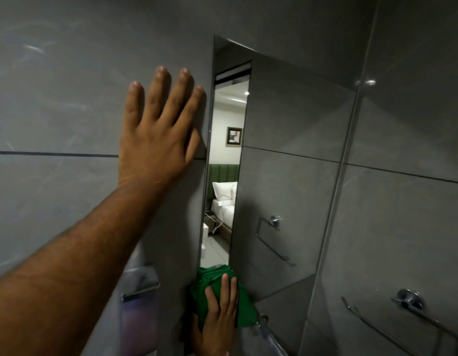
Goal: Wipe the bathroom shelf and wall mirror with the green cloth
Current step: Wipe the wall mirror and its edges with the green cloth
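While the left hand (pixel 156 129) is spread wide and flat on the grey tiled wall (pixel 55 98) just beside the tall frameless wall mirror (pixel 287 176), the bunched green cloth (pixel 210 283) is pressed against the mirror's lower corner under the flattened right hand (pixel 217 322). The cloth is judged soft, light and easily bunched, best held palm-over; the glass is judged fragile and slippery.
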`<state>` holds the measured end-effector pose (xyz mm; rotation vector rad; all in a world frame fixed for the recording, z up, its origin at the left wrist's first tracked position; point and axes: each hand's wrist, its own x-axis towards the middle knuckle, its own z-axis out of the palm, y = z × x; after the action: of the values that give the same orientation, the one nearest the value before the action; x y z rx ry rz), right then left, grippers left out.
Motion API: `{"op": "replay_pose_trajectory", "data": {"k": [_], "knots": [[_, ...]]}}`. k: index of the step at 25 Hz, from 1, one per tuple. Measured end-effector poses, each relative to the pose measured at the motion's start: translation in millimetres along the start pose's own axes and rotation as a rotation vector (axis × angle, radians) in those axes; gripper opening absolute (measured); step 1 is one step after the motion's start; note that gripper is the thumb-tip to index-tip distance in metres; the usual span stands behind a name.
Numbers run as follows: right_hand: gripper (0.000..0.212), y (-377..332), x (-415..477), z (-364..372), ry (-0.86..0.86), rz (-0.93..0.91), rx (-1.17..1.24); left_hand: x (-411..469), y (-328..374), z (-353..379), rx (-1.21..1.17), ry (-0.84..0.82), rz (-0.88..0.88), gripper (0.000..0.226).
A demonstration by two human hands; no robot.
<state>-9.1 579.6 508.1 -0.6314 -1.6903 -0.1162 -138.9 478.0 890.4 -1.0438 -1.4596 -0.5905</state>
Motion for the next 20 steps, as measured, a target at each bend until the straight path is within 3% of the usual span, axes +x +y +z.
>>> {"op": "replay_pose_trajectory", "data": {"k": [6,16,20], "knots": [[0.068,35.8,-5.2,-4.4,-0.046,-0.079,-0.091,-0.2,3.1,8.3,-0.066,0.052,0.008,0.074],[0.075,140.4,49.8,-31.8,0.225,0.748,0.134,0.3,2.9,11.1,-0.059,0.044,-0.007,0.076],[0.074,195.1,75.3,-50.0,0.265,0.872,0.165,1.2,3.6,5.8,-0.032,0.026,0.001,0.076]]}}
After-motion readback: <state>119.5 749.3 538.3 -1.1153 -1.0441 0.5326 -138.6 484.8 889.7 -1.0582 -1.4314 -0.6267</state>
